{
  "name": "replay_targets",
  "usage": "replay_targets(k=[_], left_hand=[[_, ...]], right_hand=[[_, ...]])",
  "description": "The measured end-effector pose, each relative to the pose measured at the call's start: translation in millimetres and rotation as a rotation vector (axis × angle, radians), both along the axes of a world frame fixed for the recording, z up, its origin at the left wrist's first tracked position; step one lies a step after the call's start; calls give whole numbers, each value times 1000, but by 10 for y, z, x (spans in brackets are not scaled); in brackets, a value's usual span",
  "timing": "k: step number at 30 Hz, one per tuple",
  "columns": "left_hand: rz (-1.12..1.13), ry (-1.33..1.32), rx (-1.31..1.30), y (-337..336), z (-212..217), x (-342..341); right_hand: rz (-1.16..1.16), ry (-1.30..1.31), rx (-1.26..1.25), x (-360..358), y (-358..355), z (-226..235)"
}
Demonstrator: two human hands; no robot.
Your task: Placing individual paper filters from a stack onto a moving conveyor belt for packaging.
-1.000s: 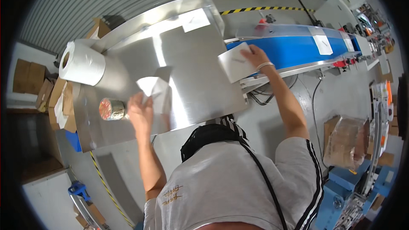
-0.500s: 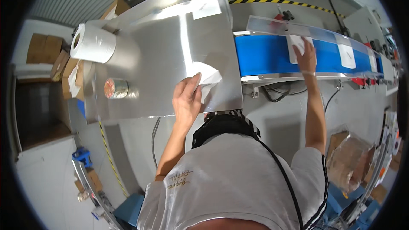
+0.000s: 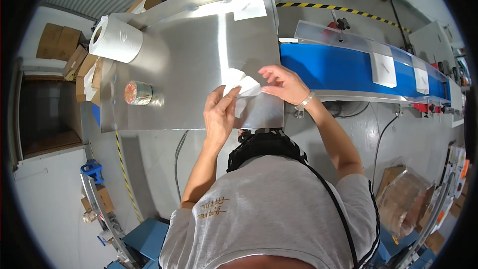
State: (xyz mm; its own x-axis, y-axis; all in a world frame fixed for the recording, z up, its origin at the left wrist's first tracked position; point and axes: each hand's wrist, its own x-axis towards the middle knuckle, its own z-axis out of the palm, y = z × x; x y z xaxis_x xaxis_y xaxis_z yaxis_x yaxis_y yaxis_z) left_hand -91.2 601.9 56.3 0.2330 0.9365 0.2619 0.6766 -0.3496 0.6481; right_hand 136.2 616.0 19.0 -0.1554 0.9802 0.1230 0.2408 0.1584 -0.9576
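Note:
My left hand (image 3: 220,112) is closed on a few thin white sheets (image 3: 240,82), pinched between thumb and fingers above the shiny metal table (image 3: 179,69). The sheets fan out a little at the top; whether they are flat bags or paper I cannot tell. To their right is my right hand (image 3: 286,85), its fingers apart and holding nothing. Its thumb tip comes up to the sheets' right edge; contact is unclear. On the blue conveyor belt (image 3: 326,67) lie a flat white piece (image 3: 383,69) and another white piece (image 3: 420,77) farther right.
A large white roll (image 3: 119,40) and a clear roll of tape (image 3: 138,93) rest on the table's left side. One white sheet (image 3: 250,8) lies at its far edge. A clear guard (image 3: 343,37) runs along the belt's far side. Cardboard boxes (image 3: 57,42) stand at left.
My right hand has left the white piece on the belt and moved left to the sheets in my left hand. The pieces on the belt have shifted right.

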Motion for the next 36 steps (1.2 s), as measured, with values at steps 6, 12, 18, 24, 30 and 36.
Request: replay_targets(k=[6, 12, 18, 24, 30, 36], left_hand=[[-44, -56, -10, 30, 10, 39], [123, 214, 68, 147, 59, 8], [68, 327, 24, 263, 151, 14], [-68, 260, -57, 321, 197, 199], [-334, 160, -20, 317, 290, 869], [-481, 37, -387, 383, 255, 1308]], right_hand=[[197, -158, 52, -87, 186, -55], [-51, 317, -277, 517, 31, -507], [-820, -261, -233, 2253, -250, -679], [-1231, -1153, -216, 2924, -529, -432], [-143, -510, 352, 1456, -451, 157], [-7, -333, 183, 1169, -332, 12]])
